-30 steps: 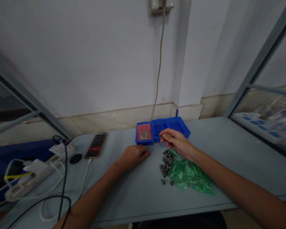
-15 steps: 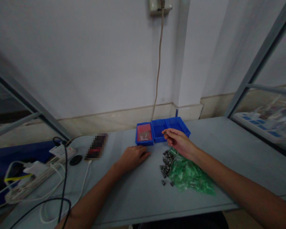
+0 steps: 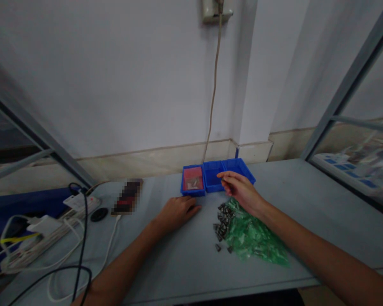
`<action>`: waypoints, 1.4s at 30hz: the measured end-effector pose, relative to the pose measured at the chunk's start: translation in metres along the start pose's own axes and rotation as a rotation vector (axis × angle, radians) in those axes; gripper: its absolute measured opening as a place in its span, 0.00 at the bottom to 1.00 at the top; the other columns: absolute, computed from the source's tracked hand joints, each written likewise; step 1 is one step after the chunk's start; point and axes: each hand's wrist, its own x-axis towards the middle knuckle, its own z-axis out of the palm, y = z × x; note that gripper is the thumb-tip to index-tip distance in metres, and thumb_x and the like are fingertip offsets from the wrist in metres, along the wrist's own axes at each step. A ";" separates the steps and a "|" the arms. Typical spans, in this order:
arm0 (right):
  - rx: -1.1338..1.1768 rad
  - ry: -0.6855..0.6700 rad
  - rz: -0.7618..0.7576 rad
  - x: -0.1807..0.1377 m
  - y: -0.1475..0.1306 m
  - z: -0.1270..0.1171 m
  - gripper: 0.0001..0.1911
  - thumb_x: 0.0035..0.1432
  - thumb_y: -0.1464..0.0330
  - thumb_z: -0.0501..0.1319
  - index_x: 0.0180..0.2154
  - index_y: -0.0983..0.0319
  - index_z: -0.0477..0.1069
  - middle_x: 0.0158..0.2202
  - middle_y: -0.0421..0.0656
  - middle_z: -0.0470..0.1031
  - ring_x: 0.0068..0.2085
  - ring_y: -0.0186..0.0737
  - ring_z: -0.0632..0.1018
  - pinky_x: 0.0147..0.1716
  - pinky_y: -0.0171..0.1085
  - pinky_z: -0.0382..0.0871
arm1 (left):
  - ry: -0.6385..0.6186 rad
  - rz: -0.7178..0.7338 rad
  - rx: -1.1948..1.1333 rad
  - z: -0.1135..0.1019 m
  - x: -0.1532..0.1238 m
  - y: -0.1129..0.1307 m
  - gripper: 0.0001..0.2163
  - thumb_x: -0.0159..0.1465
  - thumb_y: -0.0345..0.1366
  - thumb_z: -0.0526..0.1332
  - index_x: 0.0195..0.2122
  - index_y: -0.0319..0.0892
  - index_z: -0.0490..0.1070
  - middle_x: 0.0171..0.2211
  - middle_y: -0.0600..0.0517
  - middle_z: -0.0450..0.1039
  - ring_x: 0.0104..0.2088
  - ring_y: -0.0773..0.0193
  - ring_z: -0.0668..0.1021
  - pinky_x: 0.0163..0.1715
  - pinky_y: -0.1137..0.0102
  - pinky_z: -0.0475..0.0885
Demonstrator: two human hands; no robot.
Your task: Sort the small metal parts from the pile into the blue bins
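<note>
My right hand (image 3: 239, 189) hovers at the front of the middle blue bin (image 3: 213, 187), thumb and fingers pinched on a small dark metal part (image 3: 223, 180), mostly hidden by the fingers. Below it, a pile of small dark metal parts (image 3: 223, 221) spills from a green plastic bag (image 3: 258, 240) on the table. Resting on the tabletop, my left hand (image 3: 180, 210) has its fingers loosely stretched and holds nothing. It lies just in front of the left blue bin (image 3: 193, 194), which contains a pink sheet and a clear packet.
A third blue bin (image 3: 239, 163) adjoins the middle one on the right. At the left are a pixelated phone-like device (image 3: 127, 197) on a white cable, a round black disc (image 3: 98, 214) and a power strip (image 3: 51, 238) with cords. Behind the table (image 3: 185, 263) rises a wall.
The view has shifted slightly. My right hand stays near the middle bin with its fingers curled a little differently; my left hand has kept its place.
</note>
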 end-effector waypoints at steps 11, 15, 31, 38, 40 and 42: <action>-0.684 0.028 -0.514 -0.009 0.003 0.002 0.10 0.62 0.66 0.65 0.46 0.57 0.76 0.37 0.42 0.77 0.37 0.41 0.77 0.35 0.39 0.69 | -0.005 -0.006 0.005 -0.002 0.000 0.001 0.16 0.75 0.46 0.51 0.37 0.43 0.72 0.37 0.49 0.78 0.35 0.59 0.79 0.32 0.69 0.67; -0.705 0.011 -0.545 -0.010 0.004 0.003 0.09 0.61 0.68 0.66 0.45 0.57 0.75 0.39 0.43 0.76 0.38 0.42 0.76 0.36 0.39 0.69 | -0.008 -0.010 -0.003 -0.002 0.000 0.002 0.16 0.75 0.46 0.51 0.38 0.44 0.73 0.37 0.49 0.78 0.35 0.59 0.79 0.33 0.70 0.68; -0.151 -0.044 -0.055 -0.004 0.004 0.003 0.15 0.60 0.54 0.65 0.42 0.58 0.73 0.22 0.34 0.63 0.21 0.32 0.62 0.21 0.34 0.53 | 0.001 0.031 0.048 -0.002 0.001 0.006 0.15 0.76 0.46 0.50 0.41 0.43 0.71 0.38 0.48 0.78 0.35 0.58 0.80 0.33 0.68 0.70; 0.036 -0.055 0.014 -0.004 0.002 0.004 0.14 0.57 0.58 0.68 0.41 0.60 0.76 0.21 0.33 0.57 0.21 0.31 0.56 0.21 0.34 0.50 | 0.005 0.047 0.052 0.001 0.002 0.008 0.15 0.76 0.46 0.51 0.40 0.43 0.71 0.38 0.49 0.78 0.35 0.59 0.80 0.33 0.69 0.69; -0.015 -0.054 -0.013 -0.005 0.001 0.005 0.14 0.59 0.59 0.67 0.43 0.60 0.76 0.25 0.36 0.66 0.23 0.32 0.61 0.22 0.34 0.53 | 0.002 0.051 0.055 0.001 0.002 0.008 0.15 0.76 0.46 0.51 0.40 0.43 0.70 0.38 0.49 0.78 0.35 0.59 0.80 0.32 0.69 0.69; -0.104 -0.052 -0.044 -0.006 0.000 0.005 0.14 0.60 0.58 0.66 0.45 0.59 0.77 0.31 0.40 0.73 0.25 0.32 0.64 0.23 0.34 0.55 | 0.006 0.047 0.057 0.001 0.003 0.008 0.15 0.76 0.46 0.50 0.40 0.43 0.70 0.37 0.50 0.78 0.35 0.59 0.80 0.32 0.69 0.68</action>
